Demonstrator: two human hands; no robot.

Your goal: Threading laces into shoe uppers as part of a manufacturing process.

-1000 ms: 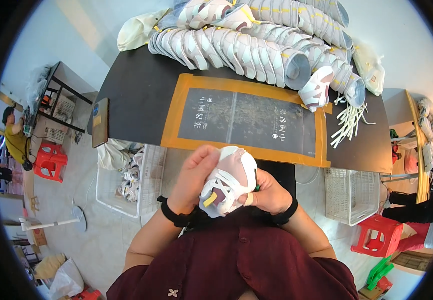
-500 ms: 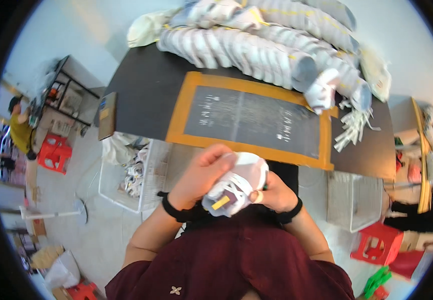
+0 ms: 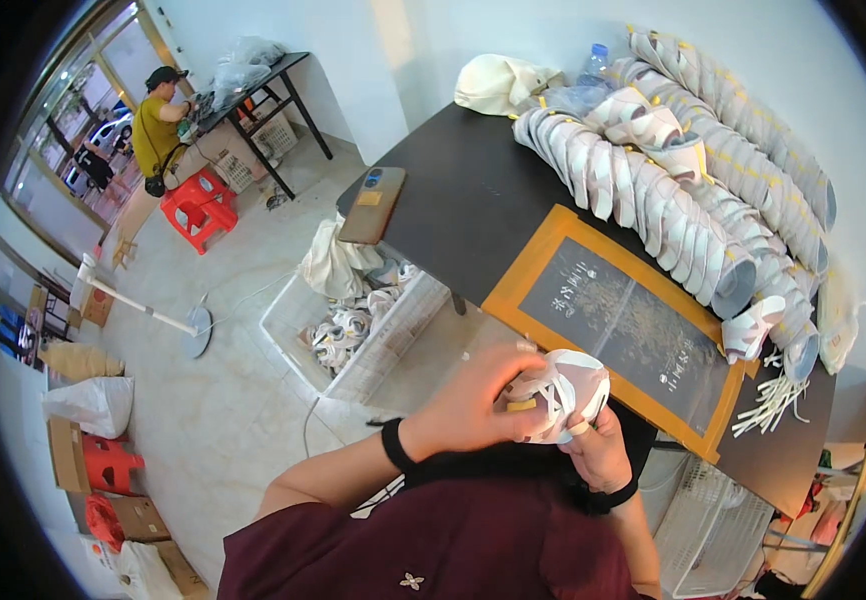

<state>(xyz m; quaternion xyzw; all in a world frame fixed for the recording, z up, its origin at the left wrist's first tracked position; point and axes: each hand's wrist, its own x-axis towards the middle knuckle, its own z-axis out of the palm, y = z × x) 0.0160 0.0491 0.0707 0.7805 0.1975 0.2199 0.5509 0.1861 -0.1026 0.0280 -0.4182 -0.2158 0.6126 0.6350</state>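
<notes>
Between my two hands, above the near edge of the dark table, is a white and pale pink shoe upper (image 3: 585,380) with white laces and a small yellow patch. My left hand (image 3: 473,395) grips its left side, fingers curled over the lace area. From below right, my right hand (image 3: 601,452) holds the other side, thumb against the rim. A single shoe upper (image 3: 752,328) lies at the right of the table, beside a bunch of white laces (image 3: 771,404). Behind it, long rows of nested shoe uppers (image 3: 643,200) cover the far side.
An orange-taped dark board (image 3: 543,250) lies on the table (image 3: 443,170); a phone (image 3: 373,205) rests at its left edge. A white crate (image 3: 283,340) with shoe uppers stands below left, another crate (image 3: 708,530) below right. A person (image 3: 158,135) sits on a red stool (image 3: 198,208) far left.
The view has swung left, so the table sits further right. My hands have turned the shoe upper, and my left fingers have shifted from its top rim to its lace area.
</notes>
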